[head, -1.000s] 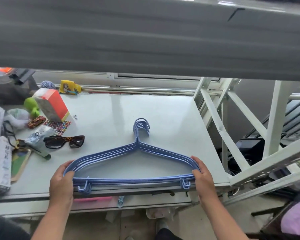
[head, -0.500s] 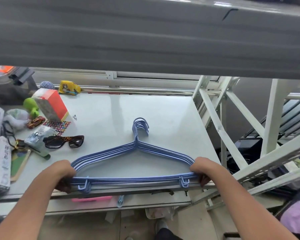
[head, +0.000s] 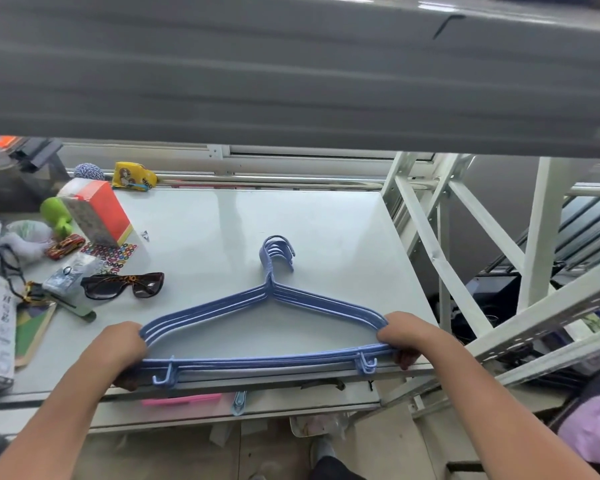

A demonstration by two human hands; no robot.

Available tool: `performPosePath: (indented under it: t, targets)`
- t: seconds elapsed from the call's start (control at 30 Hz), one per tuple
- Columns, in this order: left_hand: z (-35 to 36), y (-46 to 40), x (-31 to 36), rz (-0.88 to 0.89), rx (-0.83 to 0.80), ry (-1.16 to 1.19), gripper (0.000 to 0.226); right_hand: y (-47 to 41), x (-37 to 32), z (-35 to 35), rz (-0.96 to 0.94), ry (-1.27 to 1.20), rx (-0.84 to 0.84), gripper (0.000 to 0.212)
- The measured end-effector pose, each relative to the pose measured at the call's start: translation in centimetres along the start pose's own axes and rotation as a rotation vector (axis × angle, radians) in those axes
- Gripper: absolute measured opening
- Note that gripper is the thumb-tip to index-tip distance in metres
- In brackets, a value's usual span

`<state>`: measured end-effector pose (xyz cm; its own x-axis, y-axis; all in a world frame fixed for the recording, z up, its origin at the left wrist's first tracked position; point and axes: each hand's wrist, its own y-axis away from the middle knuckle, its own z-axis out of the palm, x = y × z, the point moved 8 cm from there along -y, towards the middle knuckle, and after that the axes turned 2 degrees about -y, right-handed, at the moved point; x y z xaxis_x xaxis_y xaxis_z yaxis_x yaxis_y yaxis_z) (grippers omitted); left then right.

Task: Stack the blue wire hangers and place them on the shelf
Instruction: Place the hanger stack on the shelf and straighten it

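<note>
Left hand [head: 120,351] curls round the left corner of the stack of blue wire hangers [head: 267,327], right hand [head: 400,337] curls round the right corner, both gripping with knuckles up, fingertips tucked under the bottom bars. Hangers lie nested in one bundle, low centre of frame, at the near edge of the pale grey metal shelf surface [head: 222,223], hooks pointing away toward frame centre, small clip hooks hanging off the bottom bar near each hand. Left of the hangers, dark tortoiseshell sunglasses [head: 123,285]. Farther upper left, an orange-and-white carton [head: 99,214], a green plastic toy [head: 55,216], a yellow printed pouch [head: 132,174]. Dark grey upper shelf board [head: 291,71] fills the top of frame.
</note>
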<state>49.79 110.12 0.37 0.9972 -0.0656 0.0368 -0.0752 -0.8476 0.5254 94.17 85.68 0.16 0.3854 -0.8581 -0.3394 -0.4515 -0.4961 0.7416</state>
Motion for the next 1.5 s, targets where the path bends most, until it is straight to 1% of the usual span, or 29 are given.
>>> performPosePath:
  t: [0.07,0.13,0.23,0.3,0.5,0.6,0.7,0.77,0.8,0.87,0.9,0.97,1.0,1.1,1.2,1.37,1.5]
  targets:
    - [0.3,-0.2,-0.3,-0.009,0.003,-0.036,0.017,-0.3,0.9,0.2,0.028,-0.226,-0.041,0.007]
    - [0.4,-0.4,-0.4,-0.014,0.001,-0.047,0.015,-0.5,1.5,0.1,0.014,-0.286,-0.019,0.01]
    - [0.3,-0.6,-0.2,0.002,0.025,-0.053,0.012,0.2,1.2,-0.2,-0.058,-0.172,0.05,0.012]
    - [0.2,-0.6,-0.1,0.011,0.042,-0.048,0.012,0.4,0.8,-0.2,-0.089,-0.115,0.068,0.013]
    - [0.0,-0.4,-0.1,0.001,0.051,-0.051,0.012,0.7,0.0,-0.3,-0.107,-0.068,0.105,0.016]
    - [-0.1,-0.2,-0.2,-0.022,0.026,-0.066,0.024,0.4,0.7,-0.2,-0.094,-0.077,0.065,0.008]
    - [0.0,0.1,-0.5,-0.064,-0.029,0.046,0.03,0.4,1.3,-0.2,-0.139,-0.236,0.003,0.038]
    - [-0.5,0.3,-0.4,-0.06,-0.039,0.066,0.035,0.8,1.5,-0.6,-0.19,-0.256,0.024,0.045]
    - [-1.2,0.4,0.0,-0.029,-0.028,0.0,0.041,0.8,1.9,-0.8,-0.208,-0.297,0.051,0.046]
    - [-3.0,0.4,1.9,0.075,0.084,-0.146,0.049,0.6,3.0,-1.2,-0.226,-0.496,0.11,0.046]
    - [-3.5,0.5,3.4,0.131,0.125,-0.151,0.053,0.5,3.5,-1.3,-0.241,-0.589,0.141,0.046]
    - [-4.2,1.1,7.6,0.217,0.17,-0.07,0.063,0.5,4.2,-1.4,-0.269,-0.69,0.214,0.044]
    - [-4.7,1.5,10.0,0.235,0.192,-0.004,0.064,0.5,4.4,-1.4,-0.285,-0.724,0.24,0.042]
    - [-4.4,2.2,16.8,0.265,0.149,0.113,0.062,0.7,4.7,-1.2,-0.309,-0.801,0.291,0.039]
    - [-2.4,1.7,20.6,0.233,0.06,0.185,0.065,0.6,4.9,-1.2,-0.305,-0.805,0.316,0.038]
    - [-1.4,0.9,22.9,0.197,0.002,0.251,0.052,0.4,5.0,-1.4,-0.297,-0.802,0.33,0.036]
    - [-1.9,0.5,23.9,0.197,-0.01,0.279,0.035,0.4,4.8,-1.3,-0.311,-0.754,0.348,0.036]
